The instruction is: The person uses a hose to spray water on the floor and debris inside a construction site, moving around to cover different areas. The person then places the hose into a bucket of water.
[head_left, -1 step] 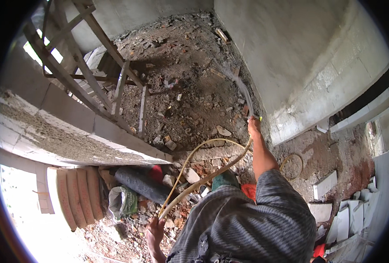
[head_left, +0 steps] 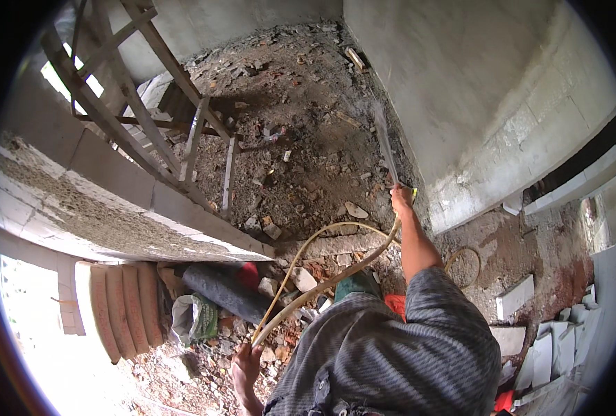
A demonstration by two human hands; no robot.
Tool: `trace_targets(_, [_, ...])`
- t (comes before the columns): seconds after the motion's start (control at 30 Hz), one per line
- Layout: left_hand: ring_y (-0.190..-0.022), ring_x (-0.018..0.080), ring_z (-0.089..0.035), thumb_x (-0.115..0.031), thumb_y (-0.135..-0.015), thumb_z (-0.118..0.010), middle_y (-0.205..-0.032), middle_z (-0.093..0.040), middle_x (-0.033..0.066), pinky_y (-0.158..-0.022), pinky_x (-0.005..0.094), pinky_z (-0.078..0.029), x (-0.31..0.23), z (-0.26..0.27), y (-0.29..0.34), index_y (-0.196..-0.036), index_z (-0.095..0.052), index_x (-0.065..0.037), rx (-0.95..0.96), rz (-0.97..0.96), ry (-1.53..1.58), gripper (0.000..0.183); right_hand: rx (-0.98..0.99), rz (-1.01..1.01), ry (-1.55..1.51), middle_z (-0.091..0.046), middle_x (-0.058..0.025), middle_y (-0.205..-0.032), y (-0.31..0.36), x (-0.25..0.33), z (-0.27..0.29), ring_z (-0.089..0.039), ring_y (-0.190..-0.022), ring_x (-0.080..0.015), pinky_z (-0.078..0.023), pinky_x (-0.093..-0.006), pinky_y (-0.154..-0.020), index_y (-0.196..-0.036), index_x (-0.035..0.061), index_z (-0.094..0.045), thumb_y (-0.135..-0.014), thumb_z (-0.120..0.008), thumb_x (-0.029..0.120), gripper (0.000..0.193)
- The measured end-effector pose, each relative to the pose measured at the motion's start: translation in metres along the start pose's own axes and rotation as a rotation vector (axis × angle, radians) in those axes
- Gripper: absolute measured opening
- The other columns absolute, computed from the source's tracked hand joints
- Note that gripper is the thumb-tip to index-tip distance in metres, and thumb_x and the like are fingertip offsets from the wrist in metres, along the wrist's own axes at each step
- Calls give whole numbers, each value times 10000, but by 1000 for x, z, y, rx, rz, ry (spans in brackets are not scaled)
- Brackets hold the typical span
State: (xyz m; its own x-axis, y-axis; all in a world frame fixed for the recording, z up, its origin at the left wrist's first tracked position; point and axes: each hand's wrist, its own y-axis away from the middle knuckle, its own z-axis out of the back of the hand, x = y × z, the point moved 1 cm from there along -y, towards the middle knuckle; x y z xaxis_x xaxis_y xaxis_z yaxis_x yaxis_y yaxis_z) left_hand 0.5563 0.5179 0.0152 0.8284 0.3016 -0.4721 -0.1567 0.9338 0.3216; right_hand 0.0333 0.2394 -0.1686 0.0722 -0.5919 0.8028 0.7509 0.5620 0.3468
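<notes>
Both hands hold a yellowish hose [head_left: 308, 297], spraying water [head_left: 384, 142] ahead.
The right hand [head_left: 402, 200] closes round its end, the left hand [head_left: 245, 363] round a nearer length (the hose arcs between them); a steady right wrist and kink-free slack should keep the jet even.

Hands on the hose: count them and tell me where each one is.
2. The right hand grips the hose near its spraying end, beside the grey wall; the left hand holds it lower down, left of the patterned shirt.
</notes>
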Motion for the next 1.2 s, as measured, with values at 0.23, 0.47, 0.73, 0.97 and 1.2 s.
trace_targets(0.23, [-522, 321, -505, -293, -817, -579, -600, -517, 182, -496, 414, -395, -25, -14, -14, -752, -525, -30, -65, 66, 27, 276, -25, -9, 74, -451, -53, -450, -36, 16, -13, -405, -326, -160, -313, -304, -306, -714, 27, -563, -904, -385, 359, 422])
trace_targets(0.47, [-587, 373, -523, -329, -818, -581, -642, -534, 186, -523, 431, -401, -69, -24, -34, -760, -525, -37, -59, 99, -54, 303, 32, -170, 44, -459, -67, -456, -82, -1, -1, -415, -339, -165, -313, -312, -315, -672, 34, -541, -904, -386, 322, 401])
trace_targets(0.73, [-647, 380, -551, -363, -790, -616, -680, -550, 182, -546, 431, -409, -95, -51, -33, -849, -555, -70, -73, 166, -23, 304, 382, 122, 122, -362, -1, -468, -107, 72, -33, -308, -344, -119, -242, -282, -337, -684, 38, -539, -902, -406, 294, 361])
trace_targets(0.97, [-615, 330, -536, -294, -808, -605, -690, -537, 176, -551, 408, -409, -139, -77, -19, -820, -543, -34, -108, 301, 38, 268, 567, 156, 137, -351, 23, -478, -100, 165, -56, -284, -342, -87, -232, -269, -333, -852, 39, -537, -931, -355, 340, 361])
trace_targets(1.2, [-575, 303, -520, -268, -816, -597, -661, -529, 172, -533, 392, -400, -161, -96, -24, -812, -538, -15, -187, 279, 113, 259, 520, 142, 94, -299, -7, -473, -117, 182, -56, -240, -340, -113, -230, -278, -340, -1018, 4, -566, -919, -400, 209, 282])
